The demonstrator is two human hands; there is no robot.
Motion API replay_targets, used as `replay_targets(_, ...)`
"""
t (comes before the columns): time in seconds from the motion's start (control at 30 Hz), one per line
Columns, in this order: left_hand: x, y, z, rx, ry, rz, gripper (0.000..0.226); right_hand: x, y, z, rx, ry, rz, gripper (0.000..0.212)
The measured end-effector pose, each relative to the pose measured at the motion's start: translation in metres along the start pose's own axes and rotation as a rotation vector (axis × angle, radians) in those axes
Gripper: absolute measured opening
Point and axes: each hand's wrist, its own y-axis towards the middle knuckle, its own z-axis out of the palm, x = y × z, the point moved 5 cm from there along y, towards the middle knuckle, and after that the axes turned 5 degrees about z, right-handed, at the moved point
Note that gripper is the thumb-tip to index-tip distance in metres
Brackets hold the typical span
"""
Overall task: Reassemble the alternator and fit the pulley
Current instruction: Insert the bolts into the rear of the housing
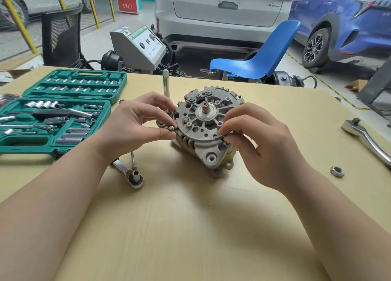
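**Both hands on alternator, bolts at the rim**

Bench (190,227): pale wood top, carries everything below.

Socket set case (57,113): green, lid open, far left of bench. Lid half holds rows of small bits and sockets in moulded slots. Base half holds a row of larger sockets at the top, a black-handled driver, extension bars and several deep sockets lying in their recesses. Some slots look unfilled; can't tell which parts belong there.

Alternator (208,128): middle of bench, tilted, finned face plate toward the camera, bare shaft stub sticking out of the centre. No pulley on the shaft.

Large ratchet (366,139): right edge of bench, well apart from the alternator.

Small ratchet (131,174): socket fitted, lies near the left forearm, in front of the case.

Left hand (137,122): thumb and fingers pinch a small bolt (171,128) at the alternator's left rim.

Right hand (260,141): fingertips pinched at the lower right rim on something small and dark; too hidden to identify.

Loose nut (337,171): on the bench, right of the alternator, near the large ratchet's handle.
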Motion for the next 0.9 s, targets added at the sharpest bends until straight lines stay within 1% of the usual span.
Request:
replay_targets(0.17,0.0012,0.0011,0.0011,-0.036,-0.019,-0.011,0.019,0.0010,-0.0011,0.0000,-0.025,-0.018,-0.044,0.018)
replay_targets(0.27,0.0023,0.0007,0.0012,-0.045,-0.035,-0.004,0.019,0.0014,-0.0016,0.0020,-0.026,-0.028,-0.067,0.017)
replay_targets(0.6,-0.0024,0.0017,0.0004,-0.018,0.038,0.029,0.018,0.0044,-0.0029,0.0047,-0.031,-0.002,-0.071,0.017)
replay_targets(0.73,-0.0019,0.0000,-0.0032,0.002,0.003,0.002,0.024,0.0043,-0.0023,0.0045,-0.051,0.025,-0.055,0.019)
replay_targets(0.9,-0.0024,-0.0015,-0.0052,0.038,-0.013,0.016,0.019,0.0055,-0.0040,0.0072,-0.054,0.020,-0.070,0.020)
